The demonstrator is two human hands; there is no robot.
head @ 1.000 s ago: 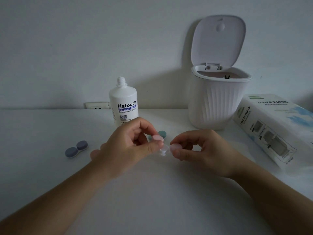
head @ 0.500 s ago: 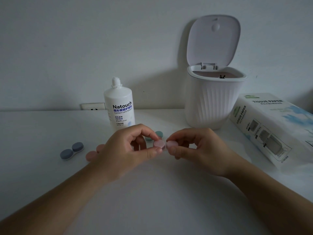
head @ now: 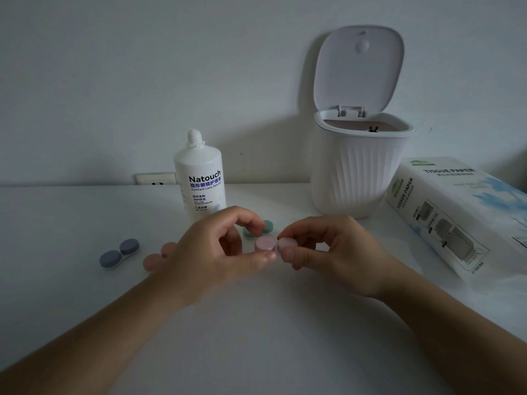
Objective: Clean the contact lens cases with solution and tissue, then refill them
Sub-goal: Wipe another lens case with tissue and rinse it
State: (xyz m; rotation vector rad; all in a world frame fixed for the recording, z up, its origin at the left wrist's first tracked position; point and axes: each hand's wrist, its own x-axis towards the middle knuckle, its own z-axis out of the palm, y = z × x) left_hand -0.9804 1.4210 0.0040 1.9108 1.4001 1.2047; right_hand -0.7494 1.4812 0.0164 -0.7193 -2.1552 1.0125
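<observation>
I hold a pink contact lens case [head: 265,243] just above the white table, in front of me. My left hand [head: 216,246] pinches its left end between thumb and forefinger. My right hand [head: 328,246] pinches the pink cap [head: 286,243] on its right side. A green lens case [head: 258,228] lies right behind my fingers, partly hidden. A blue-grey lens case [head: 119,253] lies to the left, and an orange-pink one [head: 158,256] shows beside my left hand. The white solution bottle [head: 201,178] stands uncapped behind my left hand.
A white ribbed bin [head: 353,172] with its lid up stands at the back right. A tissue paper box [head: 462,212] lies along the right edge. A wall socket [head: 155,178] sits behind the bottle. The table [head: 271,323] meets the wall at the back.
A second ago the right cap was off, held apart from the open well. My right hand brought it onto the case, and now it sits against the case.
</observation>
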